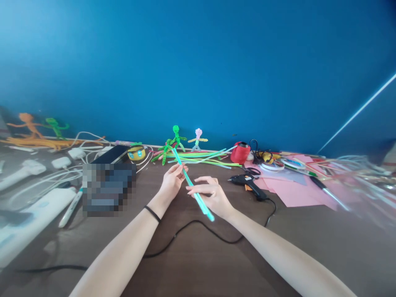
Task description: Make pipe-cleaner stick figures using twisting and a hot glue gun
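Observation:
A few turquoise pipe cleaners (202, 206) are held together as a slanting bundle above the table. My left hand (173, 180) pinches them near their upper end, with a black band around the wrist. My right hand (213, 197) is closed loosely around the lower part, its thumb and fingers at the strands and one finger lifted away. The lower ends stick out past my right hand. Just behind my hands stand a green pipe-cleaner figure (176, 133) and a pink-headed pipe-cleaner figure (198, 134). Loose green pipe cleaners (210, 156) lie in a pile there.
A black glue gun (249, 183) lies at right, its cord crossing the table before me. Pink paper sheets (293, 192), a red spool (240, 152) and ribbon rolls (272, 166) sit beyond. At left are a dark phone (111, 154), a white power strip (40, 218) and a marker (71, 208).

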Motion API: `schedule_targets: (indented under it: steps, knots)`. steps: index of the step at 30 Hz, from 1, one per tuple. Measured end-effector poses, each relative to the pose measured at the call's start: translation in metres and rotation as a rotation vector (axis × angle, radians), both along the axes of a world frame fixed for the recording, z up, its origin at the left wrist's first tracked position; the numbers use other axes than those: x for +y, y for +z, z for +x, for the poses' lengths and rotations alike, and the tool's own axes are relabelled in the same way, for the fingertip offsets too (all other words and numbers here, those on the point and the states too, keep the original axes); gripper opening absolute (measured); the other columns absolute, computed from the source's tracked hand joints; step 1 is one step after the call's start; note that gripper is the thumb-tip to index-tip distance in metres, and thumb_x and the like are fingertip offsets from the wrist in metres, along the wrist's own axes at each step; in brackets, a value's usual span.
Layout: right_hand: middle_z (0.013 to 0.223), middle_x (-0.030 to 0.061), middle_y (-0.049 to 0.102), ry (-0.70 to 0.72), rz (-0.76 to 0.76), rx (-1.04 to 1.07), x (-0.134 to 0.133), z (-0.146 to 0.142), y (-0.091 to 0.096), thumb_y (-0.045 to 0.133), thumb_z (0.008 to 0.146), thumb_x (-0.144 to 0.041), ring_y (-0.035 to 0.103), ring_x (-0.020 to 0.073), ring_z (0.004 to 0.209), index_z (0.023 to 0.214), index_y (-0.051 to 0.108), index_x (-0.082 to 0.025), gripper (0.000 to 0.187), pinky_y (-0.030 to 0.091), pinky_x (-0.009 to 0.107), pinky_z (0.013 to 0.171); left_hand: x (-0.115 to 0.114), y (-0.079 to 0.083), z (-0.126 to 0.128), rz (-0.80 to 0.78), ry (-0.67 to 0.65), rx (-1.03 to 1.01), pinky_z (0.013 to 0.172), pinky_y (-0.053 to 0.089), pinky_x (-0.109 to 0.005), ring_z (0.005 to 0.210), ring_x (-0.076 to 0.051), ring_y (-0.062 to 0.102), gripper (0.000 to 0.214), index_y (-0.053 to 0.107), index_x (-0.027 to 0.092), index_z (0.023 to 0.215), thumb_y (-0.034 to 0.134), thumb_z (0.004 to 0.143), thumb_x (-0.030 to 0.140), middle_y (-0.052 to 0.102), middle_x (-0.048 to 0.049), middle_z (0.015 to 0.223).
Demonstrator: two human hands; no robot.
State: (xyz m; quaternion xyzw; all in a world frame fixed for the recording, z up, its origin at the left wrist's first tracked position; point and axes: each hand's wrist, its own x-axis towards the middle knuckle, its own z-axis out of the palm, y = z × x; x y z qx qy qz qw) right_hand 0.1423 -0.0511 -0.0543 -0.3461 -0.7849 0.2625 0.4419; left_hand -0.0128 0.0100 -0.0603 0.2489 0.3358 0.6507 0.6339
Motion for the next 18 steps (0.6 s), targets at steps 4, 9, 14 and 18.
schedule_targets:
  steps: [4, 9, 14, 18]
  knots:
    - [0.108, 0.0034, 0.065, 0.1, -0.179, 0.154, -0.001, -0.002, -0.001, 0.059, 0.079, -0.026, 0.054, 0.0229, 0.11, 0.084, 0.071, -0.024, 0.014, 0.042, 0.043, 0.095, -0.002, 0.002, 0.003, 0.008, 0.02, 0.058, 0.077, 0.045, -0.028, 0.064, -0.01, 0.06, 0.01, 0.062, 0.014, 0.067, 0.07, 0.061, 0.013, 0.065, -0.0006, 0.066]
    - [0.106, 0.0056, 0.066, 0.118, -0.338, 0.285, 0.002, -0.003, -0.007, 0.059, 0.077, -0.033, 0.06, 0.0218, 0.103, 0.091, 0.07, -0.019, 0.022, 0.047, 0.035, 0.09, -0.005, 0.003, 0.006, 0.012, -0.032, 0.096, 0.073, 0.045, -0.026, 0.064, -0.011, 0.061, 0.009, 0.065, 0.012, 0.069, 0.068, 0.061, 0.012, 0.065, -0.0024, 0.065]
    - [0.086, 0.0058, 0.071, 0.021, -0.366, 0.373, 0.01, -0.001, -0.009, 0.054, 0.079, -0.037, 0.066, 0.0192, 0.079, 0.083, 0.07, -0.016, 0.026, 0.053, 0.028, 0.063, -0.007, 0.002, 0.005, 0.03, -0.086, 0.14, 0.073, 0.045, -0.028, 0.064, -0.013, 0.061, 0.012, 0.066, 0.011, 0.07, 0.07, 0.059, 0.014, 0.065, -0.004, 0.065]
    - [0.073, 0.0058, 0.07, -0.046, -0.376, 0.423, 0.016, 0.002, -0.011, 0.054, 0.079, -0.037, 0.065, 0.0157, 0.063, 0.079, 0.067, -0.014, 0.027, 0.048, 0.024, 0.052, -0.009, 0.001, 0.006, 0.08, -0.172, 0.243, 0.071, 0.046, -0.029, 0.068, -0.016, 0.062, 0.018, 0.067, 0.011, 0.074, 0.072, 0.058, 0.02, 0.066, -0.0062, 0.069]
